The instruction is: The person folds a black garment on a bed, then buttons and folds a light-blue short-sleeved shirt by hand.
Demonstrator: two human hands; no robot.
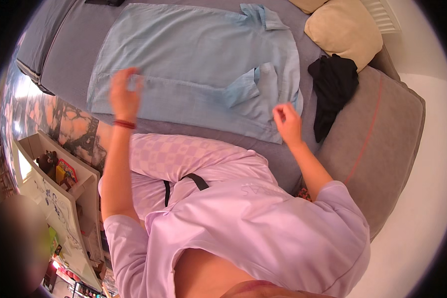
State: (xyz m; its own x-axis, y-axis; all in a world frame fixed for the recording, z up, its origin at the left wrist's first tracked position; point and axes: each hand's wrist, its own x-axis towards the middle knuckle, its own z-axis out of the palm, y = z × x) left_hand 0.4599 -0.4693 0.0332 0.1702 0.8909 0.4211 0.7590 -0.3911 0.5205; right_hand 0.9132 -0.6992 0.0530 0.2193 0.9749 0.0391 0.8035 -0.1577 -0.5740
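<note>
A light blue short-sleeved garment (193, 48) lies spread on a grey sofa seat, its hem at the left and its sleeves at the right. The near side is folded over, with that sleeve resting on top. My left hand (126, 93), a dark red band at its wrist, hovers blurred over the hem end, fingers curved apart and holding nothing. Near the garment's lower right edge is my right hand (287, 121), its fingers curled with thumb and fingertips close together. Whether any cloth is between them I cannot tell.
A crumpled black garment (333, 89) lies right of the blue one, beside a beige cushion (344, 31) and the sofa's grey armrest (380, 149). At the lower left stands a white shelf unit (56, 208) holding toys. Another dark item (104, 2) lies at the top edge.
</note>
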